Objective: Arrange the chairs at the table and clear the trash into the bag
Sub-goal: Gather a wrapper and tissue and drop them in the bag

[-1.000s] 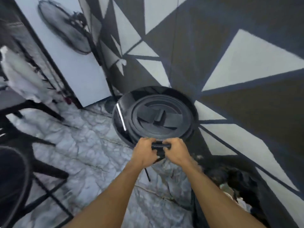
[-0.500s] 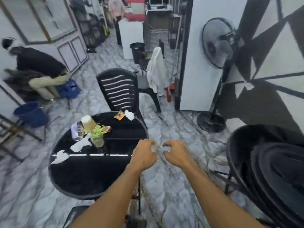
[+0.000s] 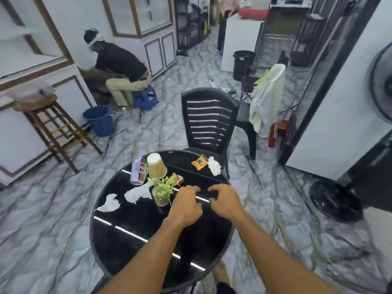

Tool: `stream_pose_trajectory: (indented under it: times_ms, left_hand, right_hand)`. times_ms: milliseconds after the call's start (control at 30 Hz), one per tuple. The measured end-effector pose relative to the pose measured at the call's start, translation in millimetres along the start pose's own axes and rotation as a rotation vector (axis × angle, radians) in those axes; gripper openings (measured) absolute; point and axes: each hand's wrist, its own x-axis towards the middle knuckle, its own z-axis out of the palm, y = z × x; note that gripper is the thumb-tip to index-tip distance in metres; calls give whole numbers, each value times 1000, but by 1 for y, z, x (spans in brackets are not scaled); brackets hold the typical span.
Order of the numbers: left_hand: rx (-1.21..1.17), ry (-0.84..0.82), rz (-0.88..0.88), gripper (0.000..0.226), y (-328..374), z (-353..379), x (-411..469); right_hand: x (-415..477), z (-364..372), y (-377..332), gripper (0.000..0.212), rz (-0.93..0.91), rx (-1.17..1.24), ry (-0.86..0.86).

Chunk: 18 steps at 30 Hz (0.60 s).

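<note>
A round black glass table (image 3: 131, 247) stands right in front of me. On it lie a drink can (image 3: 139, 170) on its side, an upturned paper cup (image 3: 156, 166), two orange snack wrappers (image 3: 199, 162) (image 3: 177, 178) and three crumpled white tissues (image 3: 214, 166) (image 3: 137, 193) (image 3: 109, 203). A small potted plant (image 3: 163, 192) stands near the middle. A black slatted plastic chair (image 3: 209, 122) sits at the far edge, its back towards the table. My left hand (image 3: 186, 205) and right hand (image 3: 226, 201) hover side by side above the tabletop, fingers loosely curled, holding nothing. No bag is in view.
A person (image 3: 121, 66) sits on a blue stool at the back left, next to a blue bucket (image 3: 99, 120). A wooden stool (image 3: 53, 124) stands at the left wall. A second chair with a white cloth (image 3: 268, 98), a black bin (image 3: 243, 64) and a fan base (image 3: 336, 203) are on the right.
My view swung left from the stacked black chairs by the patterned wall to the table. Both hands let go of the black part they gripped and now hang over the tabletop.
</note>
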Motion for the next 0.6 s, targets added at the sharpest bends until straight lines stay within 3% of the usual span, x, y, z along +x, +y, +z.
stream_pose_trajectory:
  times_ms: [100, 200, 467, 600]
  left_hand:
    - [-12, -9, -40, 36, -1, 7, 60]
    - [31, -21, -83, 49, 0, 13, 121]
    - [119, -96, -172, 67, -12, 47, 255]
    - [235, -187, -187, 65, -23, 69, 271]
  right_hand:
    - [66, -9, 8, 39, -9, 16, -5]
    - [133, -15, 24, 37, -14, 13, -9]
    - [248, 3, 76, 79, 3, -189, -231]
    - [267, 17, 93, 68, -89, -224, -298]
